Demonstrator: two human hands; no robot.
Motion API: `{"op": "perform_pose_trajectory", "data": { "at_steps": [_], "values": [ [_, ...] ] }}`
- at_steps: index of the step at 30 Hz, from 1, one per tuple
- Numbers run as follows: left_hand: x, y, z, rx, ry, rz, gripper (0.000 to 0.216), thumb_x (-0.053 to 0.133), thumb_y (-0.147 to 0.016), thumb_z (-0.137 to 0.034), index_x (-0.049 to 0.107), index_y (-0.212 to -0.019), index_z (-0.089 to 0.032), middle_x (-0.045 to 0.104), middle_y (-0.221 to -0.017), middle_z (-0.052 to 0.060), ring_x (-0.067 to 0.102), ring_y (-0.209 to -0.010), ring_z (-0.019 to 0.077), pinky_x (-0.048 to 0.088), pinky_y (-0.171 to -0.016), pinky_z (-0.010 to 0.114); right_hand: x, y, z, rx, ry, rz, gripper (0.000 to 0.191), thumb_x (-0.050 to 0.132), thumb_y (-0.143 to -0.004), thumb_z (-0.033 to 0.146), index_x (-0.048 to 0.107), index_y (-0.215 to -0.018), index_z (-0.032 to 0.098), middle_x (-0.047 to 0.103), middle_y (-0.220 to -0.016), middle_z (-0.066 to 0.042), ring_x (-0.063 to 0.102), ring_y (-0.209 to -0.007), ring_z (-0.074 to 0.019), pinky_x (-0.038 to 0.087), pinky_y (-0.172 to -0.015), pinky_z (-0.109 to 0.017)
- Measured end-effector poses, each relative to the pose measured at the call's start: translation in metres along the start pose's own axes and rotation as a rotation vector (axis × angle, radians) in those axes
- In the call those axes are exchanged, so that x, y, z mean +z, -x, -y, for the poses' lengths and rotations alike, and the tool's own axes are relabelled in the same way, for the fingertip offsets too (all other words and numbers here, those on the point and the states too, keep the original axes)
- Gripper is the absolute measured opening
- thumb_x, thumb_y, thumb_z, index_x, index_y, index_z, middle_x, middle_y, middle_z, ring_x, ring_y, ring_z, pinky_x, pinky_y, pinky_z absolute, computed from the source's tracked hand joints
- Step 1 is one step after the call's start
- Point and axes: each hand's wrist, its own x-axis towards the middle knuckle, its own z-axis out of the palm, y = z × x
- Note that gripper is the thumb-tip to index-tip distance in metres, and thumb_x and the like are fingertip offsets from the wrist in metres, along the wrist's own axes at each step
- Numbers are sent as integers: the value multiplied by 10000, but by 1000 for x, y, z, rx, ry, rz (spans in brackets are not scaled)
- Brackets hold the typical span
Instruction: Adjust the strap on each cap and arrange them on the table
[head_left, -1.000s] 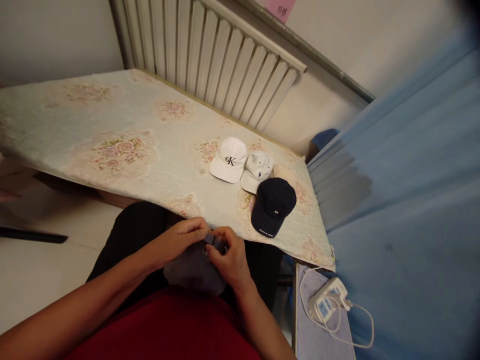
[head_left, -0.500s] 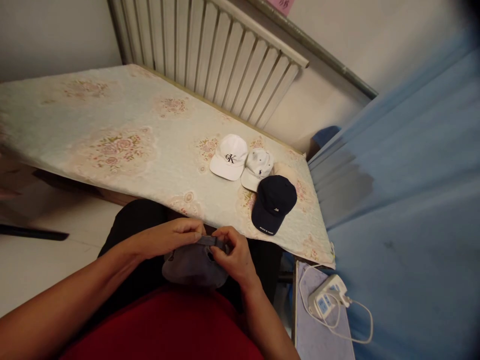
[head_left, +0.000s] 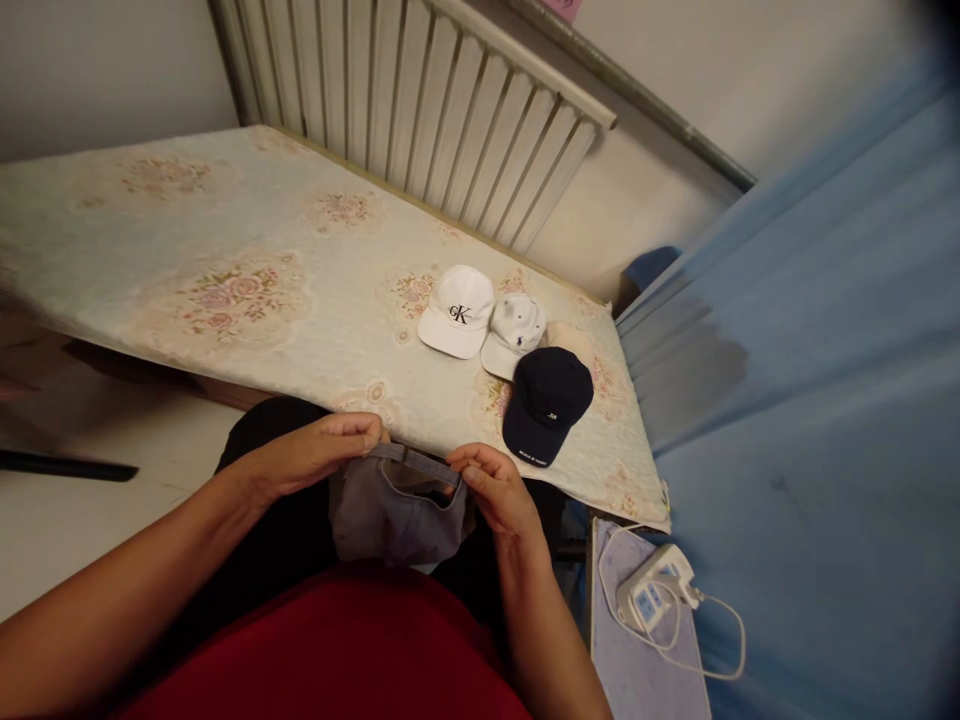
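A grey cap (head_left: 394, 508) hangs over my lap, held by its back strap. My left hand (head_left: 319, 452) pinches the strap's left end and my right hand (head_left: 491, 485) pinches its right end, so the strap is stretched flat between them. Beyond my hands, on the flowered surface (head_left: 225, 270), lie a white cap with a dark logo (head_left: 457, 310), a second white cap (head_left: 514, 333), a beige cap (head_left: 571, 340) mostly hidden, and a navy cap (head_left: 547, 402) nearest me.
A white ribbed radiator (head_left: 420, 110) stands behind the flowered surface. A blue curtain (head_left: 810, 400) fills the right side. A white power strip with a cable (head_left: 652, 595) rests on a small grey pad at the lower right. A dark bar (head_left: 67, 467) lies on the floor at left.
My hands have moved apart along the strap, pulling it straight. The grey cap now hangs opened up with its inside showing.
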Motion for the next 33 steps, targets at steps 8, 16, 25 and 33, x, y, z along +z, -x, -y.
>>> {"op": "perform_pose_trajectory", "data": {
  "at_steps": [8,16,25,33],
  "values": [
    [11,-8,-6,-61,8,-63,259,594,-782,-361,447,-678,-175,391,-624,-49,310,-568,91,223,-522,226,-4,-3,-4,21,14,-45,281,723,-740,373,677,-927,168,648,-630,-3,567,-548,-110,412,-568,-224],
    [32,-21,-24,-105,-185,-49,235,565,-770,-371,457,-684,-182,359,-609,-60,274,-539,88,176,-495,232,3,-11,-5,63,76,-72,285,713,-736,378,652,-916,165,630,-584,11,507,-465,-84,366,-483,-200],
    [38,-23,-18,-112,-242,-23,261,560,-760,-410,458,-681,-183,354,-612,-59,289,-567,101,192,-518,238,13,-13,-7,98,26,-60,238,695,-738,323,664,-910,162,650,-614,1,505,-473,-78,372,-478,-190],
    [38,-22,-12,-148,-113,-1,257,582,-748,-408,471,-683,-185,382,-611,-59,300,-531,90,195,-500,235,19,-13,-8,105,-64,-98,246,739,-678,316,664,-859,167,650,-587,4,485,-439,-76,346,-452,-190]
  ]
}}
